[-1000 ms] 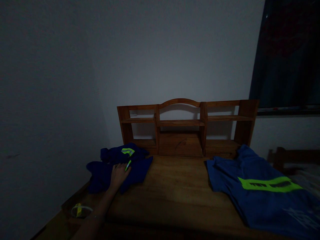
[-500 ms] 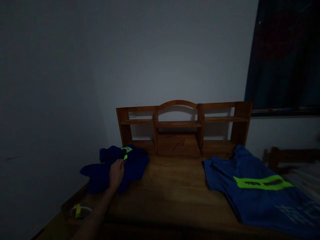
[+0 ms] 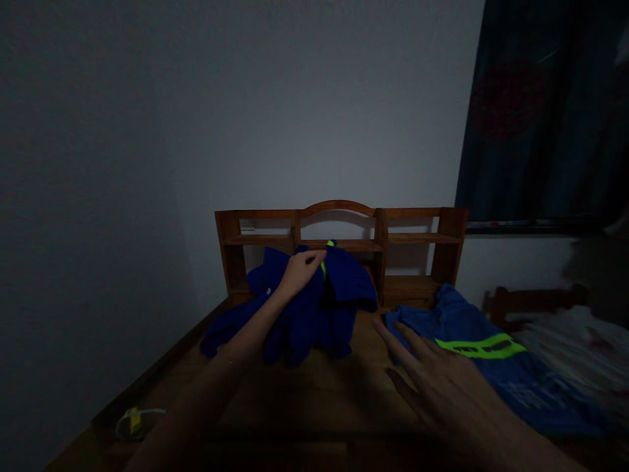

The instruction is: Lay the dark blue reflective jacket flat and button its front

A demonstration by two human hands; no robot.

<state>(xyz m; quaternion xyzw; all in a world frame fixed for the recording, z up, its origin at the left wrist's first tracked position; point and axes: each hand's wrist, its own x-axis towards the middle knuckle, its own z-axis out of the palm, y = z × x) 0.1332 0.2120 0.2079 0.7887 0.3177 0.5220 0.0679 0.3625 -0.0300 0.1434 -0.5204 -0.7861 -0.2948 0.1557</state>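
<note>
My left hand (image 3: pixel 301 270) is closed on a dark blue shirt (image 3: pixel 299 328) with yellow-green strips, and holds it up over the wooden desk (image 3: pixel 275 400). The cloth hangs in loose folds, its lower part near or on the desktop. My right hand (image 3: pixel 432 373) reaches in from the lower right, fingers spread and holding nothing. Behind it lies a lighter blue shirt (image 3: pixel 457 321), spread out, with a yellow-green band and pale lettering. Whether my right fingers touch that shirt I cannot tell.
A wooden shelf unit (image 3: pixel 384 255) stands along the back of the desk against the wall. At the front left corner lies a small item with a yellow part and a white loop (image 3: pixel 135 423). A whitish cloth (image 3: pixel 580 347) and a wooden chair back (image 3: pixel 535 300) are at the right.
My left hand has lifted the dark blue shirt from the left of the desk and carried it right. My right hand has come into view. The view has shifted slightly.
</note>
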